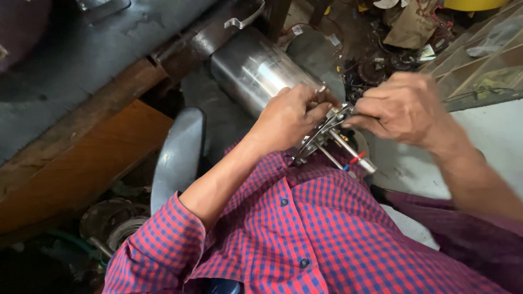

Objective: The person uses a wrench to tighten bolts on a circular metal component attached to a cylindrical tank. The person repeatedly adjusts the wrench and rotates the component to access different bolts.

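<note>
Resting nearest the camera: checked red-and-blue shirt (305,228), sleeves rolled, forearms raised over the lap. Just beyond, end of a polished steel cylinder (256,68) tilted toward the body, open end with thin metal plate assembly (321,136) facing the wearer, apparently so the fittings can be reached from above. Left hand (289,117) closed round the plate rim and cylinder edge, fingers together and clamped, judged to be steadying the piece. Right hand (400,106) curled shut, fingertips pinched on something small at the plate edge; exact item hidden by the fingers and motion blur. Straight metal rod (348,149) projecting from the assembly toward the body, with red and blue wire ends (354,159) beside it. To the left, grey curved metal blade (180,155) leaning beside a worn wooden surface (81,158). To the right, pale flat surface (490,141) under the right forearm. Farthest: cluttered floor with scrap parts and torn cardboard (414,24), wooden compartmented rack (479,60) at upper right. Contents of rack too dim to identify.
</note>
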